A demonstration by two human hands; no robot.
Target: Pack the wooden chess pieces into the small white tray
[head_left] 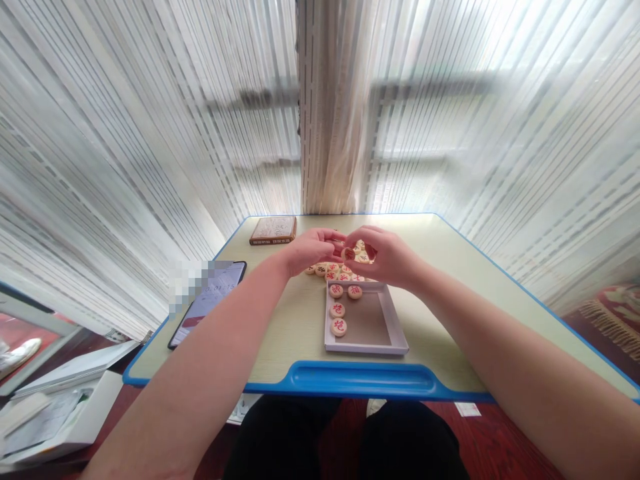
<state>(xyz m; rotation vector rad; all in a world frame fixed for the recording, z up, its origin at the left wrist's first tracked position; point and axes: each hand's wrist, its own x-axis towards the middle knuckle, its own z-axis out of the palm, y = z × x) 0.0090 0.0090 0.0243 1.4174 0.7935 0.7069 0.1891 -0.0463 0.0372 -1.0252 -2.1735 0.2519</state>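
Observation:
A round Chinese chess piece (349, 254) with a red character is between the thumb and fingers of my right hand (383, 255), above the pile. My left hand (315, 248) reaches in from the other side with its fingers apart, fingertips at the edge of that piece; whether they touch it I cannot tell. Beneath both hands lies a loose heap of Chinese chess pieces (332, 268), partly hidden by them. Just in front stands a shallow white box (367, 349). Several red-marked pieces (339, 327) sit inside it, along its left side and far-left corner.
A brown-edged closed box (273, 231) lies at the table's far left. A phone (213, 300) rests near the left edge. The pale table (450, 307) has a blue rim and a blue front groove (363, 379). Striped curtains (330, 107) hang behind it.

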